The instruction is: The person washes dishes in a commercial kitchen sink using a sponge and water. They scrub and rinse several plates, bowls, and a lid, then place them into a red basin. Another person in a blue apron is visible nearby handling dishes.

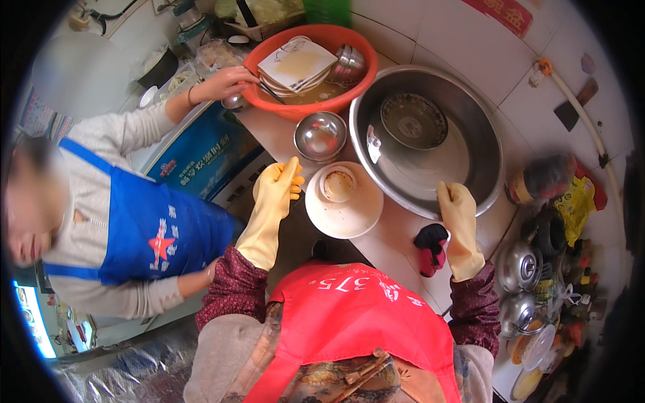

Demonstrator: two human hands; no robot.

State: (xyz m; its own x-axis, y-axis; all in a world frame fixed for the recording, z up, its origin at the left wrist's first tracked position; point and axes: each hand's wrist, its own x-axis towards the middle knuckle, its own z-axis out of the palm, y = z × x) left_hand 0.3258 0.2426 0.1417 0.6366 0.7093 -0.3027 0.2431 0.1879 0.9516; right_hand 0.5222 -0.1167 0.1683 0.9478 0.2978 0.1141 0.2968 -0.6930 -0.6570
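Observation:
Both my hands wear pale yellow rubber gloves. My left hand (272,201) is raised to the left of a white bowl (344,221), its fingers curled in and thumb laid along them; nothing shows in it. My right hand (457,209) grips the near right rim of a large stainless steel basin (489,156). Inside that basin, a dark-looking round bowl (414,121) holds liquid. A smaller soiled dish (338,184) rests in the white bowl. Just beyond these, a steel bowl (320,136) stands beside the basin.
An orange-red plastic tub (370,60) holds stacked plates (297,64), steel bowls (347,65) and murky water. At left, a co-worker in a blue apron (146,231) has a hand (227,83) at its rim with dark chopsticks. A black-and-pink cloth item (431,249) lies near my right wrist.

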